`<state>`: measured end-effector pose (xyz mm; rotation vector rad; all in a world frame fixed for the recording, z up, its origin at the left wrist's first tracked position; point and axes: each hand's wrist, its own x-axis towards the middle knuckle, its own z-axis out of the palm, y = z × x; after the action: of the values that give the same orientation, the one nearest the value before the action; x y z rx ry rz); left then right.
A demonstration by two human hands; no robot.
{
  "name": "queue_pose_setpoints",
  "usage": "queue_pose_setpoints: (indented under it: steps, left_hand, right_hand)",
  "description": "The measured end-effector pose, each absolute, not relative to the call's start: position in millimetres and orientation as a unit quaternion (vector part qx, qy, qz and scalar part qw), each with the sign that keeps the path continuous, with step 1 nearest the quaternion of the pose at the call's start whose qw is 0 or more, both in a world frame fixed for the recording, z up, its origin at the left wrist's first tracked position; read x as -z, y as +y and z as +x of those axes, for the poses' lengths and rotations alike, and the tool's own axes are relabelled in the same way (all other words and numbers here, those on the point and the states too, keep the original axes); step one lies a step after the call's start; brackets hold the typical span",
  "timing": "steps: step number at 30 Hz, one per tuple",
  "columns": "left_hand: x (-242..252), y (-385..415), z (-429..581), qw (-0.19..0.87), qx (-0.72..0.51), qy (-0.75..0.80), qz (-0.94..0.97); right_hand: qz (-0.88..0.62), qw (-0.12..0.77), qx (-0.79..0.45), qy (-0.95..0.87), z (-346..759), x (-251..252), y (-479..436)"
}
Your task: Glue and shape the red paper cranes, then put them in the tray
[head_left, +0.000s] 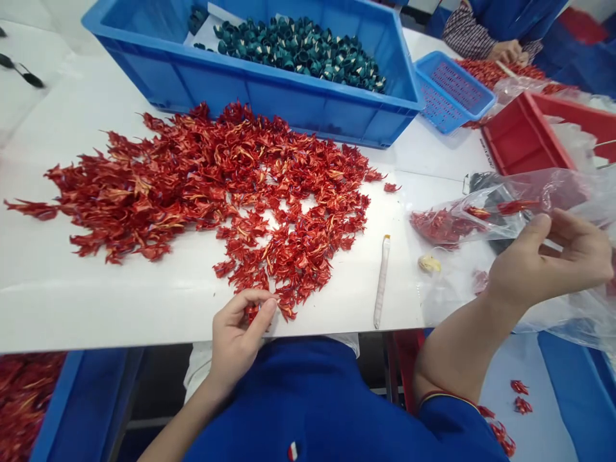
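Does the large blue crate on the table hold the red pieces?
No, the large blue crate holds dark teal folded pieces, while the red folded pieces lie loose on the white table.

Folded pieces (216,186): deep red, streaked with gold, flecked blue at the edges; tote (250,90): bright blue; cup-shaped pieces (298,48): dark teal, pale at the tips; slotted basket (450,90): blue, grid pattern; bin (522,138): red; worktop (58,301): white; co-worker's sleeve (464,35): dark and white stripes; shirt (337,398): blue, with a small red-and-white striped tab.
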<state>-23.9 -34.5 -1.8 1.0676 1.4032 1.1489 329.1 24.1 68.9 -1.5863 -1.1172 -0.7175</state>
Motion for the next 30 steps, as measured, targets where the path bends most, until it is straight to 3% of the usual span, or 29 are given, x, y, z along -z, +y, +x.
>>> queue_pose_setpoints:
  steps: [3, 5, 10, 13, 25, 30]
  left_hand:
    - [0.6, -34.3, -22.4, 0.511, -0.485, 0.564, 0.431]
    - [-1.3, -33.2, -21.2, 0.505, -0.494, 0.56, 0.434]
    - [-2.5, -30.8, -20.9, 0.433, -0.507, 0.56, 0.492]
    - [-2.7, -31.4, -22.2, 0.418, -0.501, 0.55, 0.521]
    - [-7.3, -34.4, -22.3, 0.45, -0.483, 0.532, 0.531]
    - [-7.8, -33.8, -20.4, 0.459, -0.482, 0.518, 0.537]
  right_hand:
    - [-0.662, 0.545, 0.287, -0.428, 313.7, -65.4, 21.2]
    - [-0.659, 0.566, 0.215, -0.445, 288.0, -56.5, 15.9]
    - [-0.624, 0.439, -0.048, -0.644, 212.7, -26.4, -3.5]
    - [-0.588, 0.395, -0.139, -0.692, 182.5, -11.3, -11.0]
    - [-0.588, 0.327, -0.22, -0.706, 171.2, 0.7, -21.9]
    - [-0.59, 0.354, -0.241, -0.685, 177.4, 0.7, -24.0]
